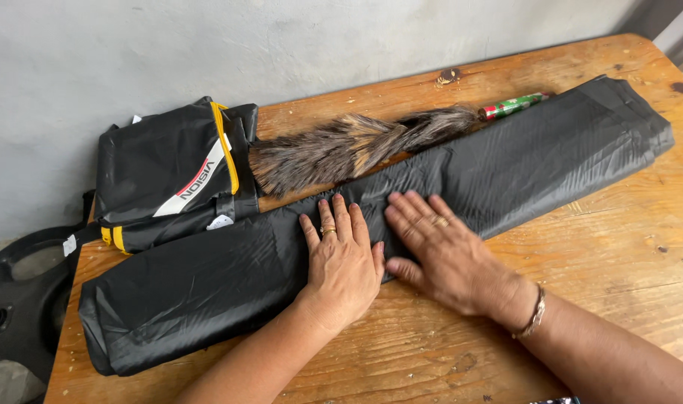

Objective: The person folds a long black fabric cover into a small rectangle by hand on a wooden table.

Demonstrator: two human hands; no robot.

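Counts from where I stand: two hands, left hand and right hand, both flat on one long folded black sheet. One black bag with yellow trim. One feather duster. One wooden table. Three rings in view, one on the left hand, two on the right. One bracelet. One black plastic object at the left edge.
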